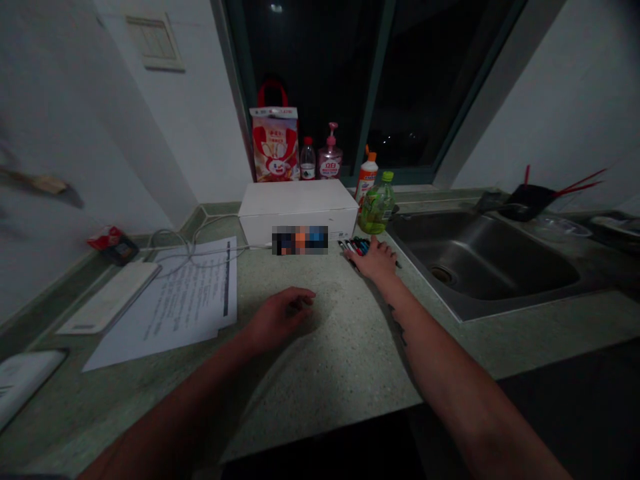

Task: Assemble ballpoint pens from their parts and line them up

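My right hand (371, 260) lies open, fingers spread across the marker pens (356, 247), gripping none and pinning them steady, while my left hand (283, 319) rests half-curled and empty on the counter (350, 373).

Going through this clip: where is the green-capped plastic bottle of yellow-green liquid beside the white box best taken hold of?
Probably grip the green-capped plastic bottle around its round middle, coming from the near side, above the right hand. It stands upright and narrows toward the cap. The white box at its left and the stainless steel sink at its right seem to leave less room sideways.
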{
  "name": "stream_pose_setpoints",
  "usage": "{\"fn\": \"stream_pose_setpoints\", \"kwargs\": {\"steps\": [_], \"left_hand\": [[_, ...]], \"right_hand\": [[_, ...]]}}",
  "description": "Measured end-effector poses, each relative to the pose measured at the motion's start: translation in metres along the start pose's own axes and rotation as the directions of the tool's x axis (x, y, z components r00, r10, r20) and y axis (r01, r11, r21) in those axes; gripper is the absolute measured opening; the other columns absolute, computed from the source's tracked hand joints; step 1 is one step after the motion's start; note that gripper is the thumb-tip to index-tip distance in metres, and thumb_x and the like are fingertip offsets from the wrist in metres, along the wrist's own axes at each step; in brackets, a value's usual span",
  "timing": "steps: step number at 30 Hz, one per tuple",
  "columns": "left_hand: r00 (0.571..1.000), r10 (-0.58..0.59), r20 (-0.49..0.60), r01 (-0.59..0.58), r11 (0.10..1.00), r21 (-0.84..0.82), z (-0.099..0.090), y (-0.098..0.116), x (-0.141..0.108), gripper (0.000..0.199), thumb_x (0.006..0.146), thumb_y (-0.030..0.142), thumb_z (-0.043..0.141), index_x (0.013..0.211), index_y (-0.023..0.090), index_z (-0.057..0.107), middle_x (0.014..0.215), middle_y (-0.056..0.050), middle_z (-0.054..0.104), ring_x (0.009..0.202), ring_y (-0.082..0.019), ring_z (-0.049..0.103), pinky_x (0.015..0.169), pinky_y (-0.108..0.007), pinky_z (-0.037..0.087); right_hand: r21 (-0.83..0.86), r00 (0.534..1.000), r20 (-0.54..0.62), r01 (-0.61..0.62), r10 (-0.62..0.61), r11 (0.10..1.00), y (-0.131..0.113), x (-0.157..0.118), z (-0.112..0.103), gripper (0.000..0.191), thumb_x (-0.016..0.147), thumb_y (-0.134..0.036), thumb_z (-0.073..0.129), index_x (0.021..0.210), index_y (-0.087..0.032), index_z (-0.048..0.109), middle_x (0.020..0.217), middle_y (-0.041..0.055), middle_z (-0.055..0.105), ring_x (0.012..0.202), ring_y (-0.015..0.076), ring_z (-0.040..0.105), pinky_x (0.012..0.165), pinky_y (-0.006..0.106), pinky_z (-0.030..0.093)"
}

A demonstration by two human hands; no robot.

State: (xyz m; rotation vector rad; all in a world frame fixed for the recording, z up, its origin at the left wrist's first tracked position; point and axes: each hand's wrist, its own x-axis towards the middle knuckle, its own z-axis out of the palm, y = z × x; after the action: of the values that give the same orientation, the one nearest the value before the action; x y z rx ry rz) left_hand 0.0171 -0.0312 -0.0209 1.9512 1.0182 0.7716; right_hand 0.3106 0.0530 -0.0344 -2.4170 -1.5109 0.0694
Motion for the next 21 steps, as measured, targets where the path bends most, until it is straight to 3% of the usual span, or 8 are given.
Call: {"fn": "stream_pose_setpoints", "kwargs": {"steps": [3, 8, 12, 17, 21], "left_hand": [[1.0, 0.01, 0.011, -0.01, 1.0, 0.011, 0.002, -0.001, -0.001, 0.027, 0.091, 0.031, 0.069, 0.115, 0.022, 0.077, 0.107, -0.008, 0.081, 0.092, -0.023, 0.076, 0.087, -0.04, 0.061], [1.0, 0.015, 0.015, -0.015, 1.0, 0.014, -0.001, -0.001, 0.0, 0.026, 0.09, 0.028, 0.069, 0.114, 0.022, 0.077, 0.105, -0.008, 0.081, 0.091, -0.024, 0.077, 0.085, -0.041, 0.063], [0.999, 0.032, -0.007, -0.032, 0.999, 0.005, -0.005, 0.003, 0.0, 0.023, 0.089, 0.028, 0.069, 0.11, 0.022, 0.077, 0.103, -0.008, 0.082, 0.09, -0.025, 0.077, 0.085, -0.042, 0.063], [1.0, 0.016, -0.003, -0.016, 1.0, -0.001, -0.002, 0.008, -0.001, 0.022, 0.088, 0.029, 0.07, 0.108, 0.024, 0.079, 0.104, -0.008, 0.082, 0.091, -0.024, 0.077, 0.086, -0.041, 0.063], [0.999, 0.032, 0.012, -0.032, 0.999, -0.007, 0.001, 0.005, -0.001, 0.024, 0.087, 0.028, 0.07, 0.11, 0.024, 0.079, 0.102, -0.008, 0.082, 0.089, -0.025, 0.076, 0.083, -0.041, 0.063]], "right_hand": [[-0.05, 0.998, 0.013, 0.061, -0.06, 0.997, -0.004, -0.005, -0.001, 0.102, 0.093, -0.072, 0.065, 0.164, -0.005, 0.035, 0.158, 0.0328, 0.048, 0.147, 0.0461, 0.046, 0.119, 0.055, 0.032], [-0.096, 0.998, 0.022, 0.059, -0.058, 0.994, 0.002, -0.006, -0.011, 0.054, 0.106, -0.033, 0.049, 0.15, -0.002, 0.053, 0.14, 0.03, 0.064, 0.131, 0.0388, 0.061, 0.107, 0.046, 0.046], [-0.151, 0.999, 0.02, 0.041, -0.038, 0.988, 0.012, -0.001, -0.018, 0.044, 0.104, -0.014, 0.039, 0.138, -0.001, 0.064, 0.135, 0.0307, 0.067, 0.129, 0.0358, 0.063, 0.1, 0.04, 0.05], [-0.175, 1.0, 0.024, 0.009, -0.005, 0.985, 0.022, 0.007, -0.024, 0.042, 0.1, -0.01, 0.046, 0.134, -0.001, 0.069, 0.134, 0.0324, 0.067, 0.13, 0.036, 0.065, 0.102, 0.039, 0.051], [-0.164, 0.991, 0.105, -0.06, 0.078, 0.985, 0.028, 0.014, -0.029, 0.044, 0.096, -0.016, 0.057, 0.137, -0.002, 0.069, 0.134, 0.032, 0.069, 0.128, 0.0358, 0.069, 0.099, 0.038, 0.054]]}}
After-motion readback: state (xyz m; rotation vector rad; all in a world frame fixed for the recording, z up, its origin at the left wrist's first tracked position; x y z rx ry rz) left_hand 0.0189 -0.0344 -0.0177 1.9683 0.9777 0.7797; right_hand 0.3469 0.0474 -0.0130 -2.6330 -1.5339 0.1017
